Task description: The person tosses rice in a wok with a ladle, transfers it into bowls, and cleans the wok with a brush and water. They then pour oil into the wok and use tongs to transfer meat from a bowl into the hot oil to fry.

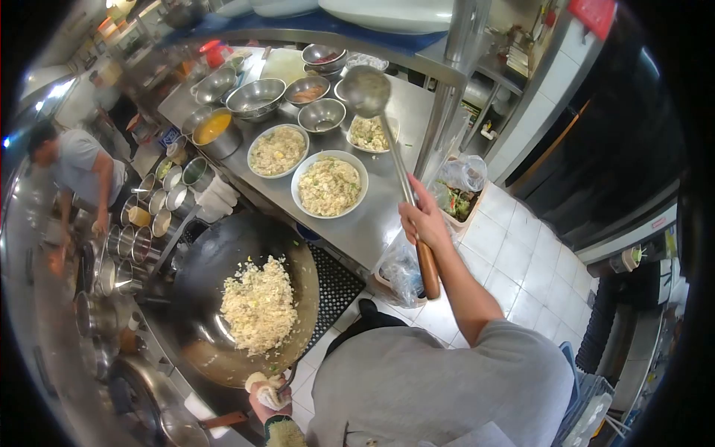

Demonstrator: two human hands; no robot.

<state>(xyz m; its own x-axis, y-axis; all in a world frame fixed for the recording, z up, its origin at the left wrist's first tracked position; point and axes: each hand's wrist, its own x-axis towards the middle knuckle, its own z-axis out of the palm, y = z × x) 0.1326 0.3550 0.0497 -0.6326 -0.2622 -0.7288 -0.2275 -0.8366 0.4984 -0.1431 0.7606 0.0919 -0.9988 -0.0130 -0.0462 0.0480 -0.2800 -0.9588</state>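
My right hand [423,222] is closed around the shaft of a long ladle [366,91], just above its wooden grip. The ladle's round bowl is raised over the steel counter. At the bottom of the view, my left hand [262,412] grips the handle of a large wok [195,257] through a folded cloth [269,392]. A heap of fried rice [259,307] lies inside the wok. Two bowls of fried rice, a front one [328,185] and a left one [278,150], stand on the counter. Another dish of rice [370,134] sits partly behind the ladle's shaft.
Several steel bowls [322,116] and a pot of yellow liquid [217,137] stand on the steel counter [356,237]. Seasoning containers [140,216] line the wok's left side. A co-worker [83,167] is at the far left. Bins with plastic bags [406,276] stand beside the counter.
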